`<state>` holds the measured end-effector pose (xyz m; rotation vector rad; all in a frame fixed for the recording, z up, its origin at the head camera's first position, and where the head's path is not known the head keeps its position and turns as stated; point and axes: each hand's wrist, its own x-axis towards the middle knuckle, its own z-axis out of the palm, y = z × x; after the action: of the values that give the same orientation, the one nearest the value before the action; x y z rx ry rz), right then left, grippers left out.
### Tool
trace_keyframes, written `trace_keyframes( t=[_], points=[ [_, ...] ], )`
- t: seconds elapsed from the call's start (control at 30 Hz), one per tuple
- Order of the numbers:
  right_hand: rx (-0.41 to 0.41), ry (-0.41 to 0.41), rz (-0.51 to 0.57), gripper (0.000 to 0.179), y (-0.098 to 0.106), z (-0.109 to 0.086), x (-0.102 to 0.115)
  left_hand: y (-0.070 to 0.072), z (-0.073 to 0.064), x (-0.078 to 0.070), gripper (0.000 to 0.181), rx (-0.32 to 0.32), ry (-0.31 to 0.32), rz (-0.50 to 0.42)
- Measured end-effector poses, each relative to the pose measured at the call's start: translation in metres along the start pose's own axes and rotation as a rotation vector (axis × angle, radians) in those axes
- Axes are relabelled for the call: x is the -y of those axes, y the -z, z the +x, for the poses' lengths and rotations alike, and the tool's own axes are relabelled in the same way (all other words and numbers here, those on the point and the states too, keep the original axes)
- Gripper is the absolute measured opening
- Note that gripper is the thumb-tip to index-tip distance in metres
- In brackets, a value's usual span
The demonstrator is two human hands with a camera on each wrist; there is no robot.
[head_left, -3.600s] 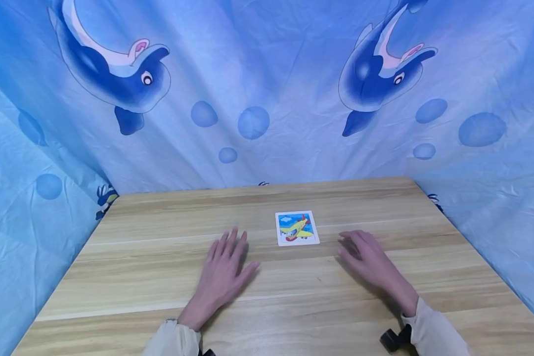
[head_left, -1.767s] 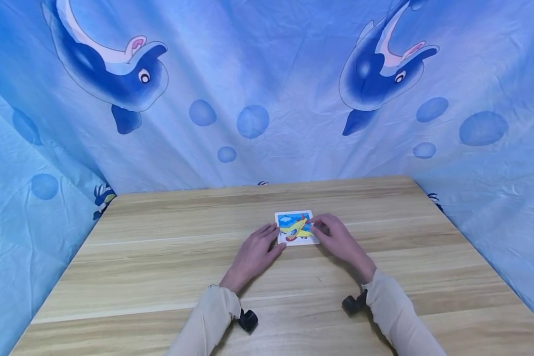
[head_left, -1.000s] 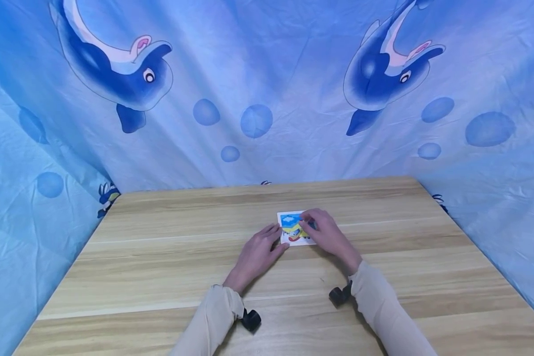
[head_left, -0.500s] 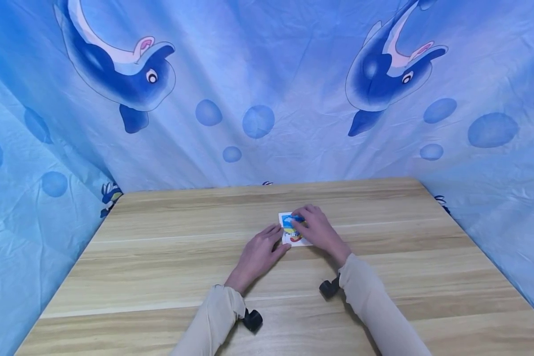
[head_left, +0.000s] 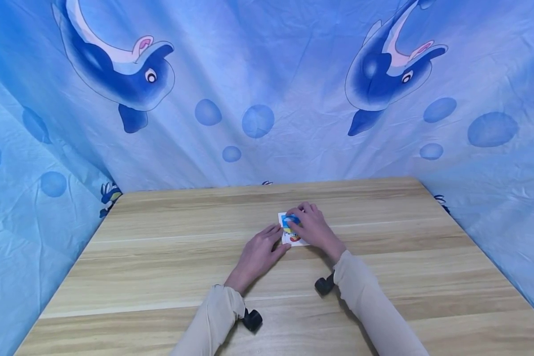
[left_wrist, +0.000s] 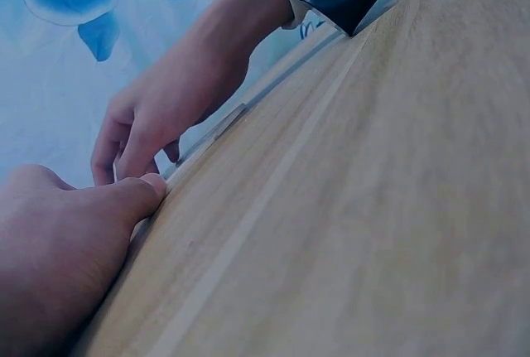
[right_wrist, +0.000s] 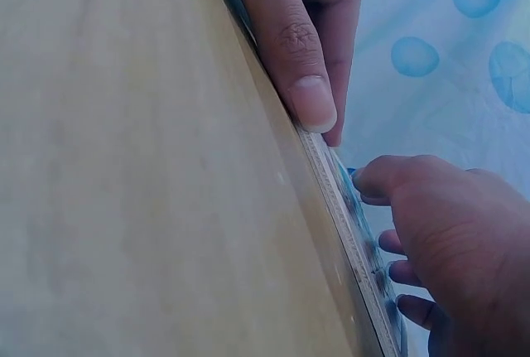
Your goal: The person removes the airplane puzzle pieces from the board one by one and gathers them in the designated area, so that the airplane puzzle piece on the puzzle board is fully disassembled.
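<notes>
A small square picture board (head_left: 295, 239) with a white border and a yellow airplane on blue lies flat on the table. Its thick layered edge (right_wrist: 352, 245) shows in the right wrist view. My left hand (head_left: 258, 251) rests at the board's near left corner, with the thumb on the near side and straight fingers along the left side. My right hand (head_left: 313, 227) lies over the board and hides its right half. Loosely bent, its fingers reach down to the picture, thumb and index finger apart. No separate thing shows plainly between them.
The wood-grain table (head_left: 160, 277) extends widely around the board. Behind it and at both sides hangs a blue curtain (head_left: 311, 148) with dolphins and bubbles. A small black camera (head_left: 252, 320) is strapped to the left wrist and another (head_left: 325, 285) to the right.
Both hands have come in from the sides to the board. The left has since stayed at its left corner. The right has slid leftward over the picture, covering more of it.
</notes>
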<state>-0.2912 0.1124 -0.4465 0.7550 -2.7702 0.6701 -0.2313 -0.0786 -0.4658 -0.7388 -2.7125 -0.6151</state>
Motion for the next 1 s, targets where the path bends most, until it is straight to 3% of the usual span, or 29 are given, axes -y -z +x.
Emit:
trace_keyframes(
  t=[0.43, 1.0],
  points=[
    [0.030, -0.026, -0.025, 0.029, -0.0036, 0.0042, 0.0021, -0.0003, -0.0004, 0.0000, 0.054, 0.004, 0.004, -0.002],
    [0.028, -0.102, 0.027, 0.022, -0.0050, 0.0058, 0.0083, 0.0006, 0.0008, -0.0005, 0.054, 0.004, 0.006, -0.012]
  ],
)
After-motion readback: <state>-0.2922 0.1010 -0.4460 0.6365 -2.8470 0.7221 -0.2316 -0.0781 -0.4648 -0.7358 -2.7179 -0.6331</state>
